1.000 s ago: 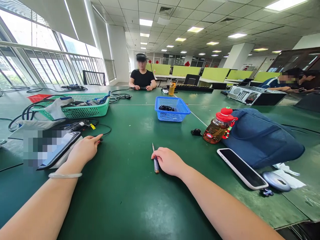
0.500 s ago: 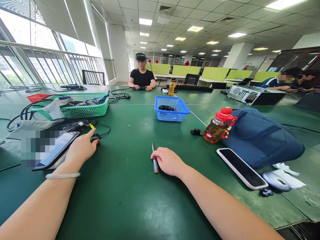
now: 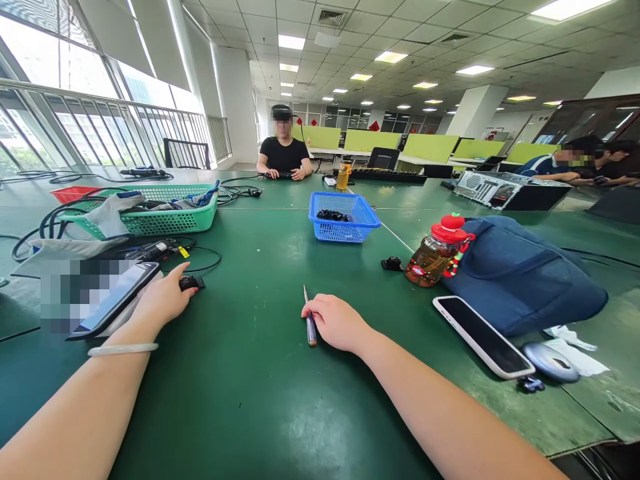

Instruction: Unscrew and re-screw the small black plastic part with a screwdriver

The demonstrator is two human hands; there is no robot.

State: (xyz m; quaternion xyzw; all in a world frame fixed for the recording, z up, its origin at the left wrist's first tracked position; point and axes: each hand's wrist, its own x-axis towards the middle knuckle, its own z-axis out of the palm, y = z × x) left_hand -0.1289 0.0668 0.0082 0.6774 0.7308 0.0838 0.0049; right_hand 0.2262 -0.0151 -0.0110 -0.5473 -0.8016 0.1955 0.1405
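Observation:
On the left, my left hand (image 3: 163,298) is closed about a small black object (image 3: 191,283), thumb on the near side and fingers behind; its kind is unclear. The index finger stretches forward above it. Beside this hand lies a tablet-like device (image 3: 117,300) with a lit screen, partly blurred out. At the middle of the table, my right hand (image 3: 336,321) rests with its fingers closed around a slim screwdriver (image 3: 311,330). The thin metal shaft points away from me, and the handle end shows below my fingers.
A green basket (image 3: 195,217) with gloves and cables stands far left, a blue basket (image 3: 345,233) with black items ahead. To the right are a red-lidded bottle (image 3: 433,257), a blue bag (image 3: 525,280) and a phone (image 3: 483,337). Another person (image 3: 284,153) sits opposite.
My left hand has drawn slightly back toward me, its index finger lifting off the yellow tag area. The small black object has shifted a little nearer. My right hand keeps its place.

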